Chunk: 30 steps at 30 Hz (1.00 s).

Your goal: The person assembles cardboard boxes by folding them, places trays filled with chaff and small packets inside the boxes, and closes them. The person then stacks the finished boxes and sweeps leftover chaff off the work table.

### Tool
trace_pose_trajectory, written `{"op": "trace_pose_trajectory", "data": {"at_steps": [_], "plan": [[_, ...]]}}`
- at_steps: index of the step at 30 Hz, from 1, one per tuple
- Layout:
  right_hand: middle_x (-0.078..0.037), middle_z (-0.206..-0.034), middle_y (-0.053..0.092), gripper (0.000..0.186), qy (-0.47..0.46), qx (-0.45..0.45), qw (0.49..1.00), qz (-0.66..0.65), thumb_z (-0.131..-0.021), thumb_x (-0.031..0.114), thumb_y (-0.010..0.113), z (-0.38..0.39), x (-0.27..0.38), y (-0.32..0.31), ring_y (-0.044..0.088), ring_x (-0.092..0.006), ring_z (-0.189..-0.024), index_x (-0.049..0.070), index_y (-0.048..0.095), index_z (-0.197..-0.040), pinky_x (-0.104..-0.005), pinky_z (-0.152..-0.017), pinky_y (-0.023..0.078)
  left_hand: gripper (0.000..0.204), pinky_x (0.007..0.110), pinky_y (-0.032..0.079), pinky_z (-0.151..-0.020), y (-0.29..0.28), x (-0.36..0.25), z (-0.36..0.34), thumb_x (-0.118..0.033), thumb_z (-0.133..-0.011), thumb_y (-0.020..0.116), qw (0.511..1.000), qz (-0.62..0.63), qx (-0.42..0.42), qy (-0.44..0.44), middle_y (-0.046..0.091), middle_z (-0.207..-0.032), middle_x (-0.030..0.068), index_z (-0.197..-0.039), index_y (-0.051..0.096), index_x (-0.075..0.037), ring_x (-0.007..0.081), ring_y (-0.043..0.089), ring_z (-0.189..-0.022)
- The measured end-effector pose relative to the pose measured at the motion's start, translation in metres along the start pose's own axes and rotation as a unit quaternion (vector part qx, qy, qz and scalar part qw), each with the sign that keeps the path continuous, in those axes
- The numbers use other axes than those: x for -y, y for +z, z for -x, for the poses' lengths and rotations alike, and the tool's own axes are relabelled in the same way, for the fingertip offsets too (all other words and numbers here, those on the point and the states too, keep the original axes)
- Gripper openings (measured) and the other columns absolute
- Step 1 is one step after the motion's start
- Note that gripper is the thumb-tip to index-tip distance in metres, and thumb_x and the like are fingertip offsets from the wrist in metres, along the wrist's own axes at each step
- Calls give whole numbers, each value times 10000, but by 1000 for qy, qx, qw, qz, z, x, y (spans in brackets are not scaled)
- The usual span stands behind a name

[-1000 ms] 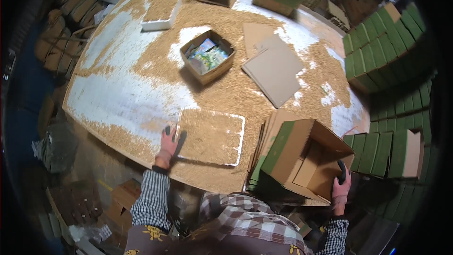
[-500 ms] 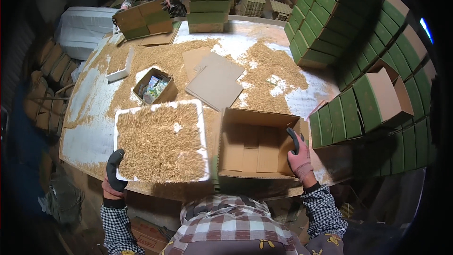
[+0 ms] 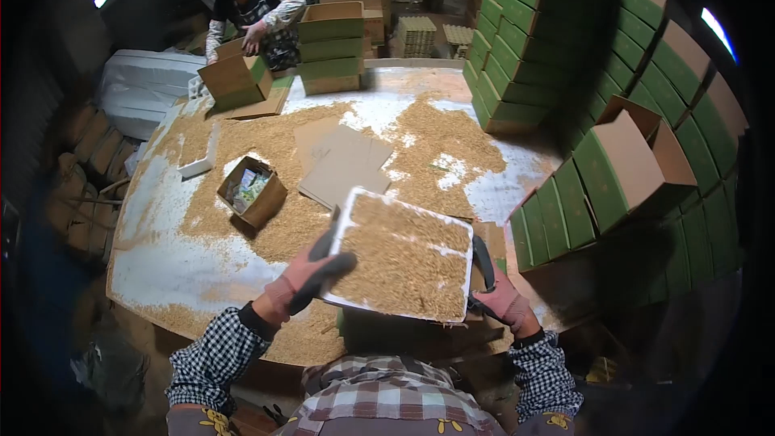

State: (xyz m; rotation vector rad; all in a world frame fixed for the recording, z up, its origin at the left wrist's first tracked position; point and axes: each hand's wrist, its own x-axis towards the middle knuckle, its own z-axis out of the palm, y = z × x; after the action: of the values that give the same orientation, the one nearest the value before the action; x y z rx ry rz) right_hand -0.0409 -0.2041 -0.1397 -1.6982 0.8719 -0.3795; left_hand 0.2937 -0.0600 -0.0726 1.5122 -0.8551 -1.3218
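Note:
A white foam tray (image 3: pixel 462 252) filled with rice husks is held, tilted, over the carton at the table's near edge. My left hand (image 3: pixel 307 274), in a pink and black glove, grips its left side with the thumb over the rim. At the opposite side my right hand (image 3: pixel 502 297), gloved alike, has its fingers along the tray's right edge. Beneath the tray stands the carton (image 3: pixel 404 334); its green front shows in part, and its inside is hidden.
Husks (image 3: pixel 440 133) lie across the white table (image 3: pixel 153 250). Beyond the tray are grey cardboard sheets (image 3: pixel 347 157) and a small box of packets (image 3: pixel 254 198). Green cartons (image 3: pixel 593 186) stack up at the right. A co-worker (image 3: pixel 258 16) handles a carton (image 3: pixel 236 77) at the far left.
The husk-filled tray has been lifted from the left of the carton to over it. My right hand went from the carton's wall to the tray's edge. The co-worker's carton has been turned.

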Motion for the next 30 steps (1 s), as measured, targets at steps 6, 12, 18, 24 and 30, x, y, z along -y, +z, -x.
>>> {"op": "trace_pose_trajectory", "data": {"at_steps": [6,12,18,24,30], "plan": [[-224,-1439,335,831,-13,1,989,149,-724,60,594,-18,19,-7,331,-356,-1333,11,201,-1455,-358,-1098,277,437,386,538,-720,36,15,-39,-253,-784,647,757,-645,47,-95,675,-888,194,-1085,553,50,303,674,-820],[-169,-1461,332,865,20,12,979,202,-659,88,649,-31,38,-14,275,-281,-1377,-1,279,-1435,-357,-1128,204,317,367,521,-744,-73,6,-27,-203,-749,694,891,-387,-179,154,651,-925,112,-1044,617,-119,303,642,-818],[-156,-1344,470,689,54,16,998,15,-769,166,709,-218,103,20,457,-229,-1224,-5,402,-1361,-339,-1023,370,740,431,385,-948,-338,90,-122,-339,-651,765,657,-714,-188,-156,477,-1301,166,-1319,479,-198,309,490,-1173],[-259,-1353,437,1068,108,128,886,433,-648,472,793,-402,-32,88,446,-335,-1259,1,243,-1434,-398,-1044,358,361,384,394,-915,-363,93,-172,-186,-776,622,774,-574,-265,-19,666,-1009,98,-1137,619,-185,263,610,-982],[-190,-1175,578,873,123,109,833,528,-573,395,829,-416,-13,129,570,-334,-1095,0,443,-1250,-405,-910,473,457,557,221,-1063,-365,98,-161,-219,-704,692,621,-768,-159,-6,647,-968,22,-1155,624,-241,258,524,-1088]]}}
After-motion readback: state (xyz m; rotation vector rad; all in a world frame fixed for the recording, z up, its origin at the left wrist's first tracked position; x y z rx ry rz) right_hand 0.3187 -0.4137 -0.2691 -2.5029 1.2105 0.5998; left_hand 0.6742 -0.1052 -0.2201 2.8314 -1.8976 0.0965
